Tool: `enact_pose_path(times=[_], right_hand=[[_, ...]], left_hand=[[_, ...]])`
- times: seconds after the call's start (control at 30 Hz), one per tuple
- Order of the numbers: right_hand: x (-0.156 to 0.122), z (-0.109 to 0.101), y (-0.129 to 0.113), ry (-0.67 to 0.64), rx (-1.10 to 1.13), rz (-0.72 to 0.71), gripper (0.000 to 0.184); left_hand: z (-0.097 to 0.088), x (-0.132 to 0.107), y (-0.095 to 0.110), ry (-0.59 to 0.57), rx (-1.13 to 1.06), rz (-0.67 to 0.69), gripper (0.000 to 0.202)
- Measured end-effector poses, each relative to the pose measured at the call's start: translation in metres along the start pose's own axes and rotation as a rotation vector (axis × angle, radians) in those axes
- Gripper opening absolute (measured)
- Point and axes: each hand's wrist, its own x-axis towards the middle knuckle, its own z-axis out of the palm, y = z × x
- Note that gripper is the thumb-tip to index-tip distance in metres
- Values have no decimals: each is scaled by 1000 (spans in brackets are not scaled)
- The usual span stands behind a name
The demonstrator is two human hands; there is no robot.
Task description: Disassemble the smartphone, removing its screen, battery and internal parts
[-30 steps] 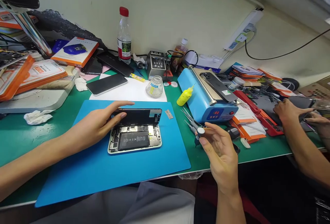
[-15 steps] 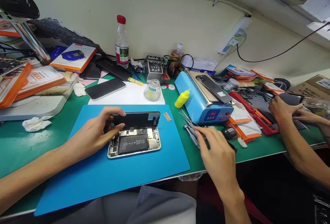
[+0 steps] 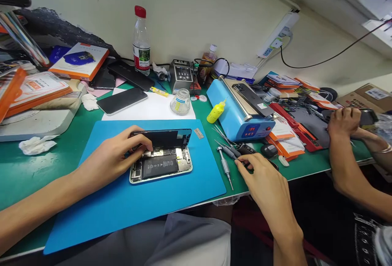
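Observation:
My left hand (image 3: 122, 149) grips the phone screen (image 3: 162, 138) at its left end, thumb in front and fingers behind. The screen stands tilted up along the far edge of an opened phone body (image 3: 161, 166), whose black battery and boards are exposed. The body lies on a blue mat (image 3: 183, 192). To the right, my right hand (image 3: 266, 180) has thumb and fingers closed at the end of a dark grey screwdriver (image 3: 230, 152), low over the green table. A silver-grey screwdriver (image 3: 226, 163) lies beside it, next to thin tweezers (image 3: 221, 134).
Behind the tools stand a yellow squeeze bottle (image 3: 216, 112) and a blue heating plate (image 3: 235, 115) bearing a phone (image 3: 251, 99). A glass jar (image 3: 180, 102) and another phone (image 3: 122, 101) sit beyond the mat. A co-worker's hands (image 3: 344, 121) are at the far right.
My right hand has shifted slightly right and down; the silver-grey screwdriver now lies apart from the dark one. My left fingers have curled further over the screen. The view has shifted a little.

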Motion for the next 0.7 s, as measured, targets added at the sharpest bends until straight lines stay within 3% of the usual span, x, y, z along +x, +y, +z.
enact_pose_path(times=[0.13, 0.4, 0.6, 0.7], right_hand=[[6, -5, -13, 117, 175, 64, 25], [17, -17, -53, 241, 625, 16, 7], [18, -11, -79, 189, 1068, 169, 16], [16, 1, -93, 233, 1006, 176, 31]], left_hand=[[0, -2, 0, 2, -15, -31, 27], [2, -1, -4, 29, -45, -2, 23], [2, 4, -2, 181, 72, 166, 24], [3, 4, -1, 173, 185, 220, 26]])
